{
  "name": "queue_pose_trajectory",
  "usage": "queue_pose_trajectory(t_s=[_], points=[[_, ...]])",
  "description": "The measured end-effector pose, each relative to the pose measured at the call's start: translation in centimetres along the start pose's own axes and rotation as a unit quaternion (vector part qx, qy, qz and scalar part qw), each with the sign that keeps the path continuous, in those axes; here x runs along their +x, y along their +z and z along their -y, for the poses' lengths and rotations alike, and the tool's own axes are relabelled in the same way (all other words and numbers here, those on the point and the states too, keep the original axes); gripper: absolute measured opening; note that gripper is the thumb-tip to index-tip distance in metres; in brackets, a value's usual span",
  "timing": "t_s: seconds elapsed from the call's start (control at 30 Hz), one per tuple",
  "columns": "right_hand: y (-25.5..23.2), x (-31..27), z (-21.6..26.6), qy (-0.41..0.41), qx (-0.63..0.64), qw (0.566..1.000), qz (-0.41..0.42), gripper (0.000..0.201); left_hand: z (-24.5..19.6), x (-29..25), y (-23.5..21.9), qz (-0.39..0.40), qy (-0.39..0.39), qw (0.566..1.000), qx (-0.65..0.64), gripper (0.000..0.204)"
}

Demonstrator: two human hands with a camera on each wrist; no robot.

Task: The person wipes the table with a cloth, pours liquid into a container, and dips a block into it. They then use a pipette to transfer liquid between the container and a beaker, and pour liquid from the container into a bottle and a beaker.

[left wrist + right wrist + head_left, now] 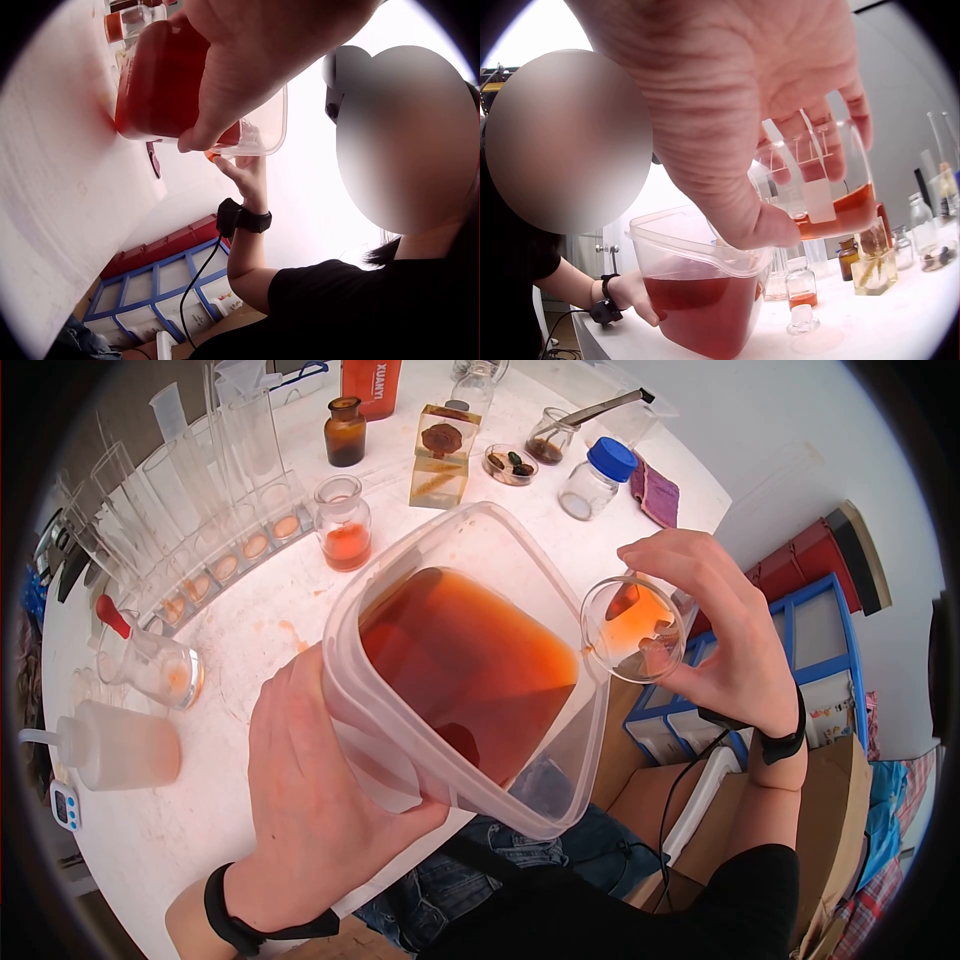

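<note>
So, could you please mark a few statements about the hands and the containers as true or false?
1. The left hand grips a translucent plastic tub of reddish liquid. True.
2. The clear glass beaker in the right hand is empty. False: it holds orange liquid.
3. A blue lid is on a clear glass jar. True.
4. The small brown glass bottle lies on its side. False: it stands upright.

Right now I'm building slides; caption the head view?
Left hand holds a tilted plastic tub of reddish liquid; right hand holds a beaker at the tub's rim.
</note>
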State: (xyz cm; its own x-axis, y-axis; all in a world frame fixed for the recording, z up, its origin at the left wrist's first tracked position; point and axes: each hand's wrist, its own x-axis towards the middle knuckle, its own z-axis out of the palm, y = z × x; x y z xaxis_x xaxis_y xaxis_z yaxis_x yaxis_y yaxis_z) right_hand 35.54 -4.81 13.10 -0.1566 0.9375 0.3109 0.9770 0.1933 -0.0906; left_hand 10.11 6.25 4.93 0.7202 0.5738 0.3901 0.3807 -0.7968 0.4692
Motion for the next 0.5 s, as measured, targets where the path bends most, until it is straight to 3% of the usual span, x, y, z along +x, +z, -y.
queue_pose_trajectory(t_s=[0.5], points=[[-0.03,0.04,-0.06,-0.012,-0.007,1.0,-0.003,0.052,0.05,0.05,-0.03,0.001,-0.001,1.0,0.005,0.104]])
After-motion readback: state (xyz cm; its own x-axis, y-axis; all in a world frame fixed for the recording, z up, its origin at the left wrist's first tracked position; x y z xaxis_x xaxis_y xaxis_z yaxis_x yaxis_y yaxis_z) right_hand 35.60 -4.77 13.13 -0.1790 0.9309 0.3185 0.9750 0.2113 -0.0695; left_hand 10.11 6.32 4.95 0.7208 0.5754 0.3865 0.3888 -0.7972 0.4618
